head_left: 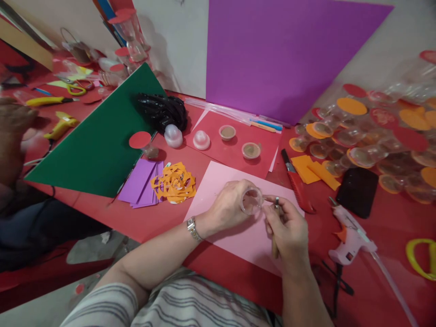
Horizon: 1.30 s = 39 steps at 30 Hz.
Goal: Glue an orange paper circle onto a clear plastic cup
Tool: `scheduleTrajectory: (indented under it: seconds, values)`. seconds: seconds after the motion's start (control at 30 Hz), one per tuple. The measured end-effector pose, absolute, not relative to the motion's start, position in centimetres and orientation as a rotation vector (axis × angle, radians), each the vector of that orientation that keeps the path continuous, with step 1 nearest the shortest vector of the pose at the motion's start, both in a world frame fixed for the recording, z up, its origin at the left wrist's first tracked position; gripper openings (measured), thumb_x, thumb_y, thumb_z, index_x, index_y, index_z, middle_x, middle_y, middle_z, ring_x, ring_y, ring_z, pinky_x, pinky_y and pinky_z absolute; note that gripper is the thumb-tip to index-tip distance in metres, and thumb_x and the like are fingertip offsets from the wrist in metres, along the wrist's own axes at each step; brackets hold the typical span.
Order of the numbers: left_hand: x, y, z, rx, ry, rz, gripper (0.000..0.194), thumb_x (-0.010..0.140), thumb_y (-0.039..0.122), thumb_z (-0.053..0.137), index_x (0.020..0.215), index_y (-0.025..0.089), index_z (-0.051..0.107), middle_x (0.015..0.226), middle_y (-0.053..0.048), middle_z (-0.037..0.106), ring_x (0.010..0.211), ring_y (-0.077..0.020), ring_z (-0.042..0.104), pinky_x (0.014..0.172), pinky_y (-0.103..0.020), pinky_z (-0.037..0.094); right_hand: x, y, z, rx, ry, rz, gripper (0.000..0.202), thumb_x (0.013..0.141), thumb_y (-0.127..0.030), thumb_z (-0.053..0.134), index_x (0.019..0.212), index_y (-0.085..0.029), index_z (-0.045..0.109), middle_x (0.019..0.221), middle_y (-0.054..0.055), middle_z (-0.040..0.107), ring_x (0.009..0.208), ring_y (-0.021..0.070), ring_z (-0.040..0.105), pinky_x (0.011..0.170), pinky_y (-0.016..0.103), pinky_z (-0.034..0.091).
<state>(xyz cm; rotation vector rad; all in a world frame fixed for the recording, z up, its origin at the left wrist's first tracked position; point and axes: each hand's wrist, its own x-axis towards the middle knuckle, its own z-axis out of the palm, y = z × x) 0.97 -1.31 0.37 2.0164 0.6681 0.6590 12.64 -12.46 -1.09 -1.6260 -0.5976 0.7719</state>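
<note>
My left hand (231, 206) is closed around a small clear plastic cup (252, 201), its round mouth tilted up toward me. Held in my closed right hand (289, 227) is a slim tool with a brown handle (275, 249); its working end is too small to make out. The right fingertips meet the cup's right side. Both hands are over a pink sheet (218, 181) on the red table. Just beyond it, two small cups of brown grainy filling, one cup (227, 132) and another cup (251, 151), stand on a red sheet.
Clear domes (173, 136), orange paper cutouts (175, 181) and purple strips (138, 181) lie left. On the right are a red cutter (299, 186), black phone (357, 191), glue gun (350, 236) and many stacked cups (368, 136). A green board (102, 141) separates another person's hand (15, 122).
</note>
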Motion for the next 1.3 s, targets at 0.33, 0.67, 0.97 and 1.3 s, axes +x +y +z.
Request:
scheduleTrajectory:
  seconds: [0.33,0.67,0.97,1.3]
  values:
    - [0.7,-1.7,-0.7,2.279,0.543,0.593,0.023,0.080,0.017,0.066,0.100,0.018,0.055,0.093,-0.006,0.073,0.089,-0.0228,0.070,0.086,-0.038,0.053,12.3,-12.8,-1.0,-1.845,-0.738,0.506,0.038,0.081,-0.057,0.072,0.076,-0.021,0.061,0.047,-0.008,0.046,0.041,0.0093,0.043,0.041,0.021,0.036]
    - [0.5,-1.3,1.6,2.140,0.577,0.384,0.031,0.075,0.015,0.072,0.102,0.019,0.058,0.100,-0.006,0.073,0.087,-0.0220,0.072,0.083,-0.036,0.054,12.6,-12.5,-0.9,-1.532,-0.522,0.898,0.045,0.076,-0.060,0.076,0.070,-0.021,0.053,0.045,-0.009,0.044,0.038,0.0069,0.039,0.037,0.017,0.029]
    - [0.2,-1.3,0.7,2.117,0.572,0.431,0.031,0.077,0.017,0.072,0.101,0.019,0.054,0.112,-0.010,0.067,0.097,-0.0217,0.068,0.085,-0.035,0.054,12.9,-12.7,-1.4,-1.675,-0.607,0.803,0.043,0.076,-0.060,0.076,0.076,-0.021,0.058,0.044,-0.008,0.046,0.036,0.0081,0.041,0.034,0.018,0.032]
    - [0.2,-1.4,1.2,2.048,0.636,0.402,0.041,0.074,0.023,0.076,0.105,0.020,0.051,0.107,-0.009,0.071,0.092,-0.0226,0.070,0.083,-0.037,0.054,12.4,-12.9,-0.6,-1.673,-0.647,0.775,0.041,0.087,-0.060,0.065,0.074,-0.022,0.054,0.046,-0.008,0.048,0.034,0.0075,0.040,0.034,0.019,0.029]
